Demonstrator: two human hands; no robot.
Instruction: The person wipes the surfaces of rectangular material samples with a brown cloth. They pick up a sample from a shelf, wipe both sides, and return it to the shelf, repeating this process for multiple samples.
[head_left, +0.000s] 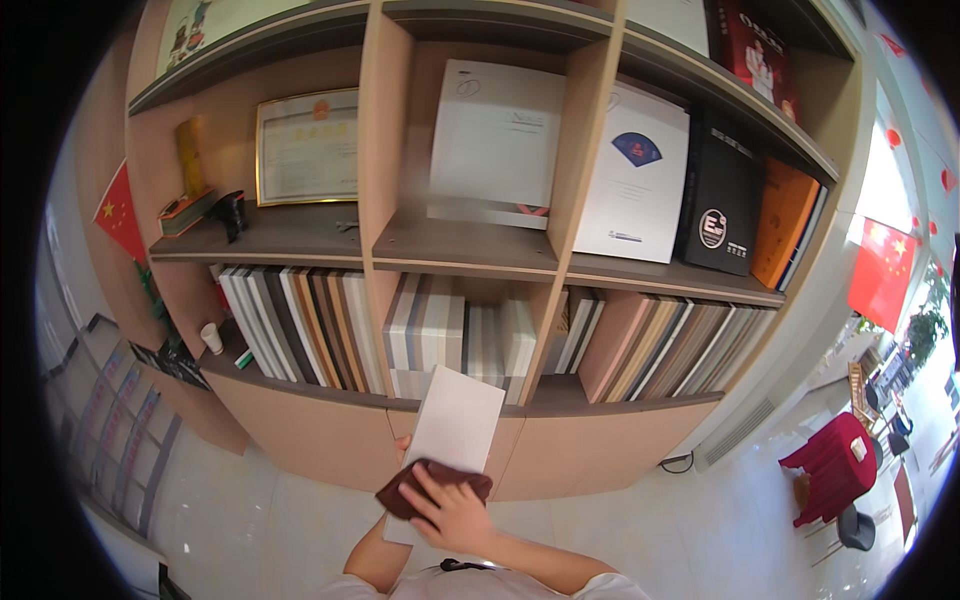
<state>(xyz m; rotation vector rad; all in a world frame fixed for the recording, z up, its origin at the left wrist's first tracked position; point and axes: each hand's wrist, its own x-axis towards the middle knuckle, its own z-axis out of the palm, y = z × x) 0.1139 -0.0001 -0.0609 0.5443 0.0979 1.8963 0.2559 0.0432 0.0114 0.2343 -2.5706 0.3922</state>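
Note:
My left hand (403, 444) holds a long, flat white panel (459, 420) from beneath, in front of the shelf unit; its thumb or a finger shows at the panel's left edge and the rest is hidden behind it. Spread over a dark red cloth (397, 491), my right hand (454, 514) presses it flat on the lower part of the panel. The panel's upper end overlaps the view of the middle lower compartment, where stacked pale sample boards (426, 319) stand.
Sample boards (315, 330) fill the lower left compartment, more boards (675, 349) the right one. Above are a framed certificate (307, 146), white boxes (499, 142) and a black box (720, 195). A paper cup (211, 339) stands far left. A red-covered table (832, 465) is at right.

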